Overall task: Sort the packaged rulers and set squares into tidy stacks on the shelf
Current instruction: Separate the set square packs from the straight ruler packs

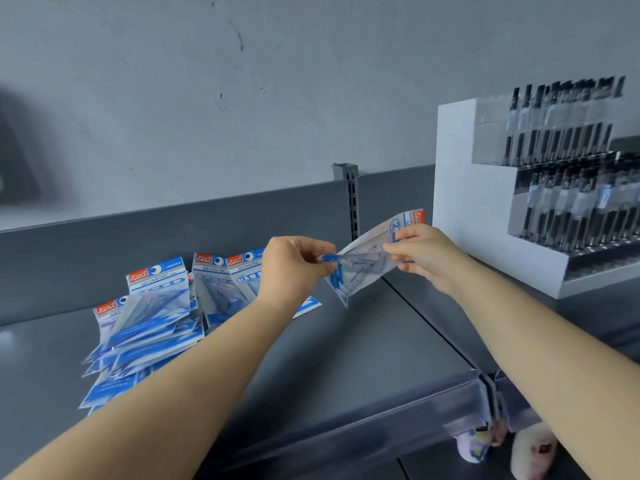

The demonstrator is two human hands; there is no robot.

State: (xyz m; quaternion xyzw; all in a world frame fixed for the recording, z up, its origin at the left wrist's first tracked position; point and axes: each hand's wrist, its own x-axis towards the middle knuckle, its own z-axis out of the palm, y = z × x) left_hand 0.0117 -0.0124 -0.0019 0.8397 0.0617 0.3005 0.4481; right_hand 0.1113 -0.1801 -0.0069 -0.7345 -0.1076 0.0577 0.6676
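Fingers [323, 261] of both hands pinch one packet [367, 268].

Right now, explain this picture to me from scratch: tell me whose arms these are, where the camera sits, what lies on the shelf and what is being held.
There is no machine here. A person wears one wide-angle camera on the head, looking forward and down, so the two bare arms reaching in are that person's own.

The left hand and the right hand hold one held packet between them, above the dark grey shelf. Each hand pinches one end. It is a clear packet with blue printing and a see-through set square inside.

On the shelf to the left lies a loose, untidy pile of packets, with more packets behind the left hand. To the right stands a white stepped pen display filled with dark pens.
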